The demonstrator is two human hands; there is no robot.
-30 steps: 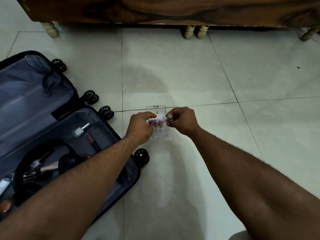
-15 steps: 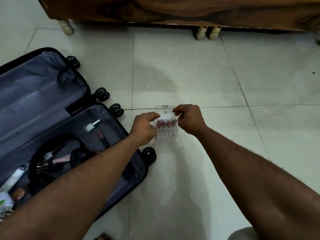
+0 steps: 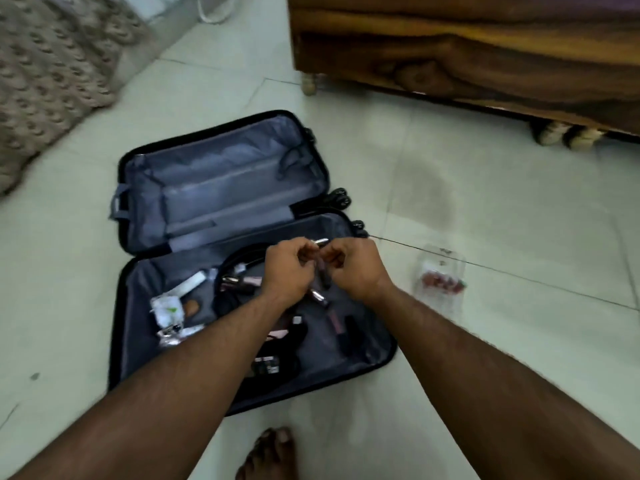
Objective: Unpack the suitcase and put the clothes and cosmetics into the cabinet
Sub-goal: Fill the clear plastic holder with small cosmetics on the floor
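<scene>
Pale tiled floor is being stood on by a bare foot at the near edge. Beyond it, a black suitcase is lying open, its nearer half strewn with small cosmetics. Above that half, a slim dark lipstick tube is being pinched between the curled fingers of the left hand and the right hand. To the right, a clear organiser of small bottles is resting on the floor. Farther off, a wooden cabinet is standing.
</scene>
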